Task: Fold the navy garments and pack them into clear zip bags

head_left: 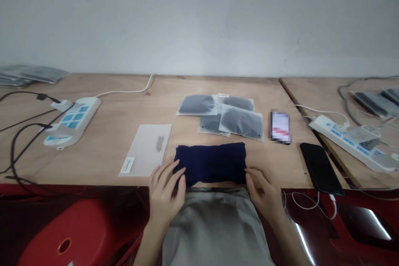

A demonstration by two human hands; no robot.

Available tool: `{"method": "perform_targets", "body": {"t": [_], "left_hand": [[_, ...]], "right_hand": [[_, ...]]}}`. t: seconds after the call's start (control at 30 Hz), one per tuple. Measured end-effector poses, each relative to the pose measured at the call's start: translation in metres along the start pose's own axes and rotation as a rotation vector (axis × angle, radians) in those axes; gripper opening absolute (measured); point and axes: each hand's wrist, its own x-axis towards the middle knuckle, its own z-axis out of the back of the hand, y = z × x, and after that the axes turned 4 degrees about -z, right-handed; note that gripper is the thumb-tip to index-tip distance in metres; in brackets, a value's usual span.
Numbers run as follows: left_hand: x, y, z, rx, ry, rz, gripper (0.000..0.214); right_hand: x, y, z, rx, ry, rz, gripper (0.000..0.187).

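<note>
A dark navy folded cloth [210,163] lies flat in a long rectangle at the table's front edge. At its left end is my left hand [166,187], fingers spread, with the fingertips resting on the fabric edge. My right hand [264,189] is at the opposite end, thumb and index finger closed together on the lower right corner; its other fingers are curled. Left of the cloth lies a flat translucent bag [148,147] bearing a white label and small print. Behind the cloth, several frosted bags with dark contents [241,121] overlap in a loose pile.
A power strip [75,120] with black cables is on the left, another [352,141] on the right. A lit phone [280,127] and a black phone [321,168] on a cable lie to the right. More bags [31,74] sit far left. A red stool [68,232] stands below.
</note>
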Motion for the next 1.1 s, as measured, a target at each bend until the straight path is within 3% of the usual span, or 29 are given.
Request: {"method": "perform_targets", "body": {"t": [0.1, 0.27, 0.33, 0.47, 0.57, 0.67, 0.83, 0.9, 1.0, 1.1], "left_hand": [[0.027, -0.018, -0.025, -0.059, 0.130, 0.056, 0.030], [0.033, -0.037, -0.065, -0.053, 0.556, 0.056, 0.067], [0.028, -0.036, -0.071, -0.095, 0.648, 0.067, 0.080], [0.031, -0.033, -0.071, -0.197, 0.727, 0.043, 0.082], [0.044, -0.042, -0.062, -0.281, 0.716, -0.023, 0.076], [0.054, -0.064, -0.049, -0.415, 0.674, -0.047, 0.075], [0.053, -0.112, -0.047, -0.607, 0.676, 0.138, 0.099], [0.051, -0.123, -0.055, -0.678, 0.604, 0.220, 0.090], [0.054, -0.120, -0.063, -0.809, 0.453, 0.357, 0.054], [0.063, -0.094, -0.062, -0.896, 0.339, 0.530, 0.039]], "right_hand": [[0.028, 0.006, -0.014, 0.007, -0.014, -0.050, 0.025], [0.072, 0.003, -0.029, -0.112, 0.215, 0.035, 0.041], [0.079, -0.004, -0.026, -0.136, 0.266, 0.009, 0.043], [0.084, -0.022, -0.009, -0.018, 0.333, -0.137, 0.038], [0.084, -0.027, 0.007, 0.128, 0.362, -0.282, 0.030], [0.080, -0.021, 0.021, 0.116, 0.262, -0.438, 0.027], [0.067, 0.008, 0.025, 0.147, 0.064, -0.632, 0.032], [0.065, 0.021, 0.022, 0.247, 0.049, -0.634, 0.036], [0.067, 0.037, 0.018, 0.503, 0.080, -0.591, 0.039], [0.070, 0.041, 0.017, 0.664, 0.042, -0.579, 0.038]]}}
